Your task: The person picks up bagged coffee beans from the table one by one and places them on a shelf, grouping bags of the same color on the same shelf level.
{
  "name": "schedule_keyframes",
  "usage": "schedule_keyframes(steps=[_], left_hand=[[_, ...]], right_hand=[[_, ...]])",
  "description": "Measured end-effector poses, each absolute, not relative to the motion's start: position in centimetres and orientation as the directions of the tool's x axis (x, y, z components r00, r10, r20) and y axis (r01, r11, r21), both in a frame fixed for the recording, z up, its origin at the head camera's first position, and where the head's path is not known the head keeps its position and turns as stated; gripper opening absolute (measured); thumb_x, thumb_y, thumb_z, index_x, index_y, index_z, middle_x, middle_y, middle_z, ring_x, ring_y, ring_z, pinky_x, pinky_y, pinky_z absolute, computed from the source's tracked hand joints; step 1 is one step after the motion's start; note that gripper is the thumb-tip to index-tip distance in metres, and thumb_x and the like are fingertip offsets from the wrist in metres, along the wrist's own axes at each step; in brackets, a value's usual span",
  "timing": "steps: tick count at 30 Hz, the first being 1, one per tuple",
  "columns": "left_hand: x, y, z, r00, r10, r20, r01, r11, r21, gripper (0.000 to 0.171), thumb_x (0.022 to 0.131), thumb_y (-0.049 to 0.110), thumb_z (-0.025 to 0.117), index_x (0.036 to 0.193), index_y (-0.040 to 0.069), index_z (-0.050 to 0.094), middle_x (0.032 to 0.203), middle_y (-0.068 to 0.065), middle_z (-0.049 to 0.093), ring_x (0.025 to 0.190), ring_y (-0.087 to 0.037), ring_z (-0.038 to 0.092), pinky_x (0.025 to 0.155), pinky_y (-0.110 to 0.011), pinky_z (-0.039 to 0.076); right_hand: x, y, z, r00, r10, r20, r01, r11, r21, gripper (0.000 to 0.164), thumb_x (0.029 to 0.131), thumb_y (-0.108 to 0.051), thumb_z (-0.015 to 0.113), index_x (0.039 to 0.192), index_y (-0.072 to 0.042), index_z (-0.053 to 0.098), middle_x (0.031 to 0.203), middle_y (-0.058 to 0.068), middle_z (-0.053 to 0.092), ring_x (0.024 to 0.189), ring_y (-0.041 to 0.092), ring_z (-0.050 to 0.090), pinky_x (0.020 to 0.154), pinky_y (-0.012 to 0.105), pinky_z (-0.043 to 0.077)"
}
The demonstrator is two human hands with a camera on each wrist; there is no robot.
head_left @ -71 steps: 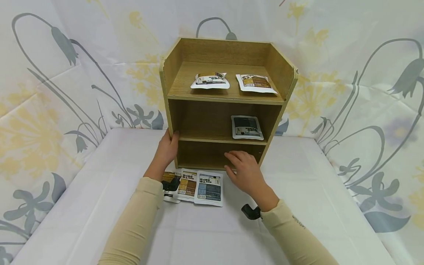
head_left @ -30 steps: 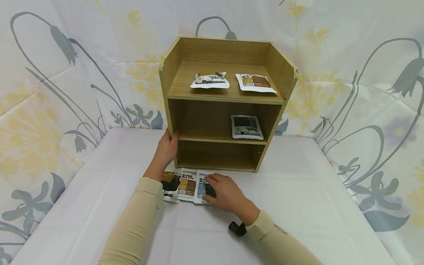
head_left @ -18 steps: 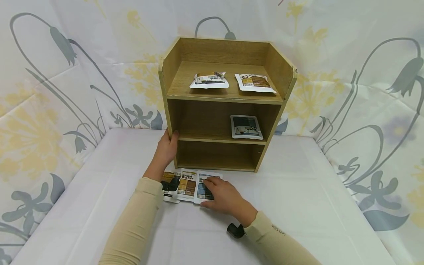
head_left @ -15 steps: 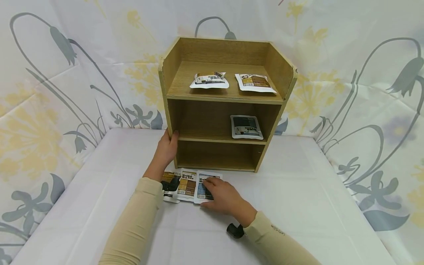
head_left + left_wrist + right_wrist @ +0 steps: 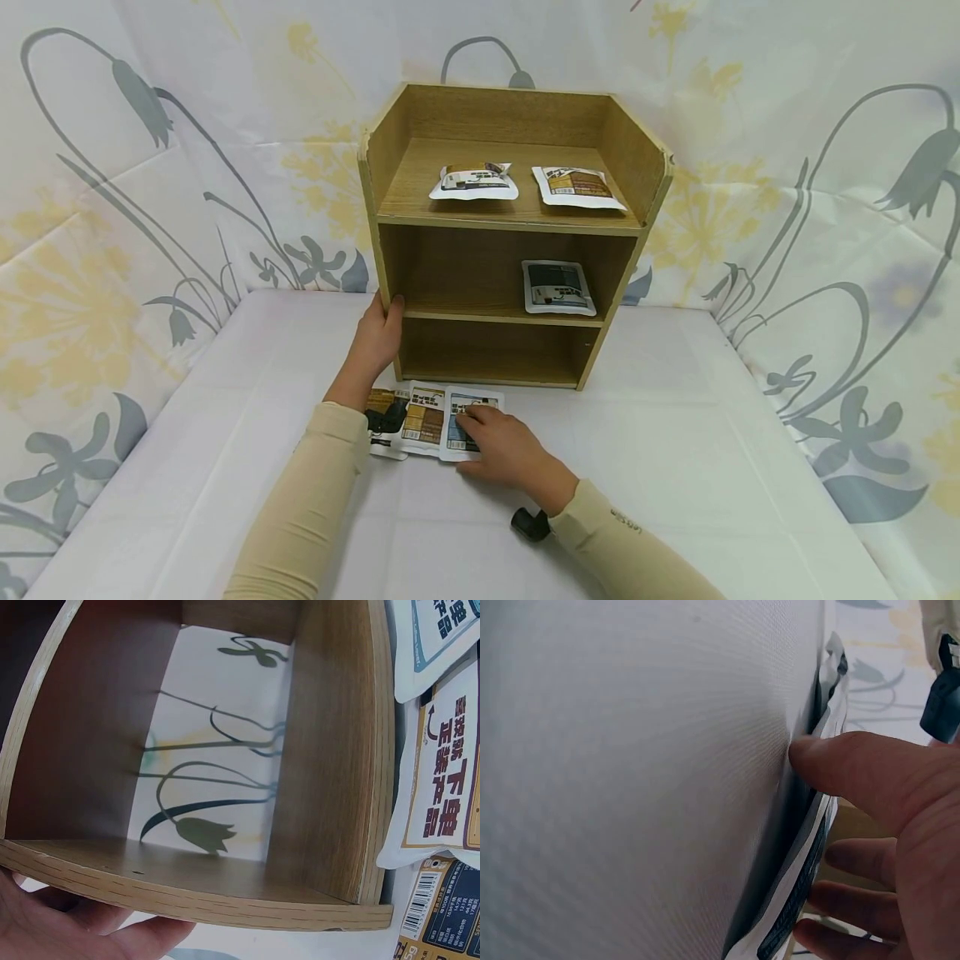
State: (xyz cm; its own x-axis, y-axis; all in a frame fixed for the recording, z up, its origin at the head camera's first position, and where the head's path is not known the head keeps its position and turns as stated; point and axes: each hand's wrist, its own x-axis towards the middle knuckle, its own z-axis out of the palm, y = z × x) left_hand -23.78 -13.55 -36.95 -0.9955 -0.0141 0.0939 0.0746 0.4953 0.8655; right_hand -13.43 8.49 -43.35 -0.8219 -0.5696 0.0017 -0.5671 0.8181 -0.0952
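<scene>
A small wooden shelf unit [image 5: 517,218] stands on the table, its left side panel gripped by my left hand [image 5: 377,335]. Thumb at the front edge, fingers wrap the outside; in the left wrist view my fingers [image 5: 154,937] curl along the panel. A white pouch with a blue label [image 5: 456,425] lies on the table before the unit. My right hand [image 5: 512,450] covers its right part. Up close, the right thumb [image 5: 821,761] is under the pouch's edge, on the table side, and the fingers [image 5: 855,904] touch its printed face. A brown-labelled pouch [image 5: 424,421] partly overlaps it on the left.
Another pouch [image 5: 386,398] lies partly hidden behind the left wrist camera [image 5: 387,418]. Two pouches, a left one [image 5: 475,182] and a right one [image 5: 577,188], rest on the top shelf. One dark-labelled pouch [image 5: 558,288] sits on the middle shelf, right side. Patterned cloth hangs behind.
My right hand has come from in front of the lowest shelf down and left onto the blue-labelled pouch, its grip shifting only slightly since. My left hand stays on the shelf unit.
</scene>
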Motion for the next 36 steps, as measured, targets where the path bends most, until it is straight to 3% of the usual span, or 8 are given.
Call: schedule_keyframes(steps=[21, 36], left_hand=[[-23.8, -13.5, -37.0, -0.996, -0.012, 0.094, 0.076, 0.484, 0.872, 0.064, 0.103, 0.049, 0.023, 0.155, 0.011, 0.019, 0.149, -0.024, 0.039, 0.13, -0.043, 0.047, 0.104, -0.059, 0.04], [-23.8, -13.6, -37.1, -0.995, -0.013, 0.096, 0.078, 0.485, 0.871, 0.064, 0.103, 0.05, 0.023, 0.155, 0.012, 0.02, 0.148, -0.024, 0.04, 0.13, -0.042, 0.047, 0.104, -0.059, 0.04]], right_hand=[[-13.1, 9.0, -42.7, -0.747, -0.637, 0.191, -0.654, 0.756, -0.035, 0.039, 0.085, -0.017, 0.066, 0.123, -0.008, 0.066, 0.123, 0.006, 0.065, 0.114, 0.022, 0.063, 0.09, 0.037, 0.054], [-13.5, 9.7, -41.0, -0.736, -0.602, 0.31, -0.647, 0.76, -0.06, 0.022, 0.089, -0.014, 0.066, 0.11, -0.012, 0.072, 0.108, 0.001, 0.072, 0.099, 0.017, 0.069, 0.077, 0.032, 0.057]])
